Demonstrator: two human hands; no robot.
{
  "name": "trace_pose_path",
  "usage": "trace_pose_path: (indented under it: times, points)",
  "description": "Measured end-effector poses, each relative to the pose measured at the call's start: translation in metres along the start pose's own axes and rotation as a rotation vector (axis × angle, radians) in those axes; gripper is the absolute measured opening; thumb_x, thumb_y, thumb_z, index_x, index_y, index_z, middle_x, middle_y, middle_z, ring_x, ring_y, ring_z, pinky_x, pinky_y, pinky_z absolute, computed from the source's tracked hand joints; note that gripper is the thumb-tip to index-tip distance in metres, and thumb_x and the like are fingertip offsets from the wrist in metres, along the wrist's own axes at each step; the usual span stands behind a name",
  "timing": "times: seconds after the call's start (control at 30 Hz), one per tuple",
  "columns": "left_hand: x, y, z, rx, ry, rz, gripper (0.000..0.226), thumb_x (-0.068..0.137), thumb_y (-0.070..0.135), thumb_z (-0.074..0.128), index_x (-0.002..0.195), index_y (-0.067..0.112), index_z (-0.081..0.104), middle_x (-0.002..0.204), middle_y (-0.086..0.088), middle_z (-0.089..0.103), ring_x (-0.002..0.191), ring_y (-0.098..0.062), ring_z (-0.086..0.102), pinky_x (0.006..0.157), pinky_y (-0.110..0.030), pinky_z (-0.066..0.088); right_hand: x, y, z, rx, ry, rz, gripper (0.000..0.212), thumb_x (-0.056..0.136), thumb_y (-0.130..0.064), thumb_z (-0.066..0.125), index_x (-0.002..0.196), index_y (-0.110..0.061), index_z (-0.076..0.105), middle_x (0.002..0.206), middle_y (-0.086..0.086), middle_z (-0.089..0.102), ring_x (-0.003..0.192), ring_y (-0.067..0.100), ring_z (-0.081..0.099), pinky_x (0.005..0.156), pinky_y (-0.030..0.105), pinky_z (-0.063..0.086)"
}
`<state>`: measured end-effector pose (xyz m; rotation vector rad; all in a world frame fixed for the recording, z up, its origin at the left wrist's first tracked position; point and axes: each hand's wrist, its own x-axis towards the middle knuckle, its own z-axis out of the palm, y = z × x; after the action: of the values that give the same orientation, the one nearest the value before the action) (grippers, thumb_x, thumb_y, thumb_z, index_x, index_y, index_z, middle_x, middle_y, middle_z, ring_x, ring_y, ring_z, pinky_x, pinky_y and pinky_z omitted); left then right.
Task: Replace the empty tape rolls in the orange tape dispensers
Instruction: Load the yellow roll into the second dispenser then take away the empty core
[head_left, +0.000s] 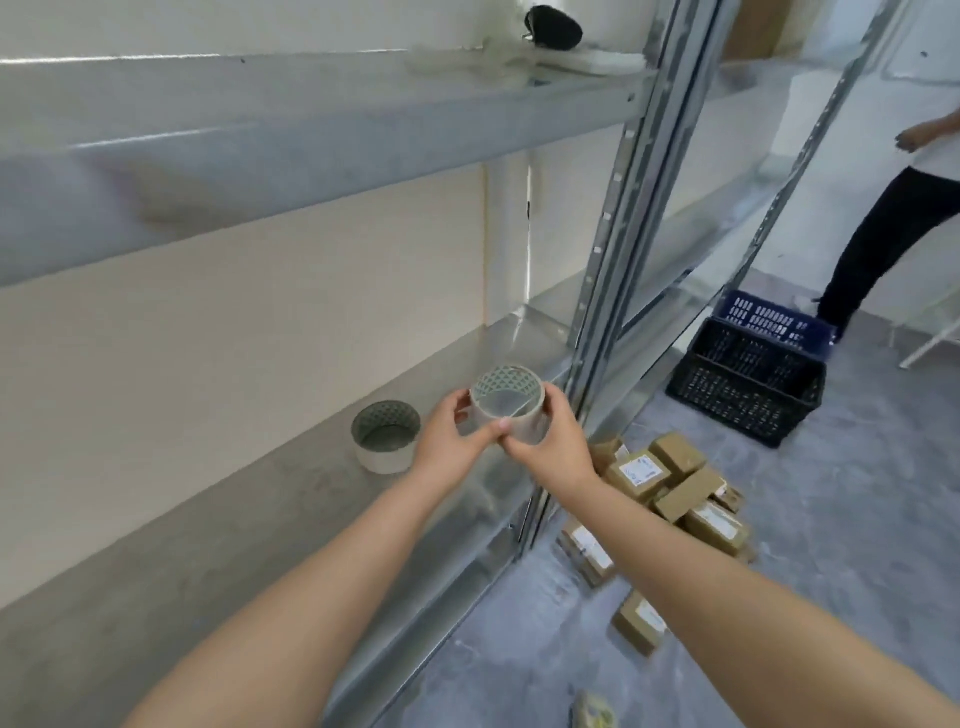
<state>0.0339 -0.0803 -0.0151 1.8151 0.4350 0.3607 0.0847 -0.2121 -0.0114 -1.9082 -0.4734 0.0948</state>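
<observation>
Both my hands hold a roll of clear tape (506, 400) above the grey metal shelf (208, 545). Its core has a green patterned inside. My left hand (452, 436) grips the roll's left side with the thumb across its front. On the right side my right hand (550, 441) wraps around it. A second, similar tape roll (385, 436) stands on the shelf just to the left of my hands. No orange tape dispenser is in view.
A metal upright (602, 291) bounds the shelf on the right. Several brown parcels (675, 488) lie on the floor beyond it. Farther back stand a black crate (743, 384) and a blue crate (769, 317). Another person (893, 234) stands at far right. A dark object (553, 26) lies on the upper shelf.
</observation>
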Motion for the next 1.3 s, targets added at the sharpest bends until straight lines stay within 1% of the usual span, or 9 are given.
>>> trace_pose_path:
  times: [0.2,0.37,0.5,0.63,0.73,0.83,0.93,1.13,1.3]
  points:
    - [0.044,0.015,0.067,-0.139,0.198,-0.119,0.052,0.079,0.021,0.072,0.125,0.008,0.052,0.127,-0.01,0.059,0.118,-0.023,0.055,0.103,-0.041,0.043,0.085,0.033,-0.05,-0.094,-0.198,-0.087,0.063,0.069,-0.033,0.079,0.121,-0.018,0.048,0.109,-0.008,0.059,0.1,0.005,0.055,0.072,-0.003,0.038]
    - [0.069,0.019,0.092,-0.096,0.268,-0.166,0.063,0.079,0.021,0.071,0.135,0.013,0.044,0.135,-0.002,0.053,0.12,-0.016,0.05,0.091,-0.02,0.042,0.139,0.054,-0.061,-0.131,-0.359,-0.107,0.08,0.067,-0.034,0.079,0.132,-0.016,0.037,0.118,-0.007,0.057,0.107,0.009,0.054,0.088,0.023,0.047]
    - [0.092,0.011,0.094,-0.009,0.295,-0.212,0.061,0.084,0.015,0.065,0.139,0.013,0.04,0.14,-0.004,0.05,0.124,-0.02,0.05,0.09,-0.014,0.04,0.171,0.064,-0.051,-0.128,-0.445,-0.127,0.08,0.063,-0.034,0.082,0.128,-0.014,0.039,0.112,-0.008,0.053,0.103,0.007,0.052,0.083,0.018,0.042]
    - [0.112,0.001,0.097,0.089,0.333,-0.249,0.046,0.084,0.019,0.062,0.128,0.021,0.051,0.128,-0.001,0.06,0.108,-0.013,0.056,0.083,-0.013,0.041,0.197,0.078,-0.038,-0.155,-0.524,-0.092,0.083,0.058,-0.042,0.08,0.124,-0.013,0.04,0.103,-0.009,0.052,0.094,0.007,0.054,0.072,0.002,0.04]
    - [0.125,-0.011,0.099,0.203,0.328,-0.298,0.04,0.079,0.032,0.062,0.118,0.028,0.055,0.118,0.0,0.066,0.105,-0.021,0.063,0.088,-0.032,0.05,0.214,0.09,-0.027,-0.216,-0.582,-0.055,0.083,0.057,-0.042,0.081,0.122,-0.013,0.04,0.106,-0.005,0.057,0.097,0.013,0.06,0.081,0.022,0.052]
    - [0.135,-0.023,0.1,0.341,0.383,-0.27,0.044,0.072,0.046,0.065,0.112,0.029,0.058,0.109,0.003,0.069,0.097,-0.019,0.065,0.078,-0.029,0.05,0.22,0.101,-0.021,-0.265,-0.573,-0.076,0.083,0.055,-0.045,0.079,0.121,-0.013,0.041,0.108,0.0,0.06,0.1,0.019,0.061,0.084,0.034,0.055]
    - [0.138,-0.036,0.106,0.429,0.445,-0.214,0.053,0.069,0.051,0.069,0.114,0.026,0.058,0.109,0.006,0.069,0.098,-0.017,0.064,0.079,-0.032,0.051,0.219,0.11,-0.02,-0.271,-0.543,-0.167,0.075,0.059,-0.039,0.078,0.12,-0.013,0.042,0.11,0.001,0.059,0.1,0.025,0.057,0.087,0.045,0.051]
    - [0.132,-0.043,0.116,0.411,0.49,-0.171,0.061,0.071,0.043,0.073,0.124,0.018,0.053,0.115,0.001,0.066,0.102,-0.02,0.061,0.083,-0.038,0.049,0.219,0.112,-0.022,-0.191,-0.571,-0.249,0.068,0.066,-0.026,0.077,0.122,-0.006,0.044,0.115,0.007,0.059,0.106,0.026,0.058,0.094,0.049,0.044]
    - [0.128,-0.03,0.118,0.389,0.406,-0.278,0.088,0.073,0.034,0.072,0.144,0.01,0.027,0.133,-0.005,0.057,0.119,-0.024,0.055,0.095,-0.036,0.046,0.222,0.114,-0.026,-0.227,-0.681,-0.237,0.093,0.069,-0.029,0.076,0.141,-0.004,0.024,0.133,0.011,0.053,0.124,0.027,0.05,0.106,0.049,0.037]
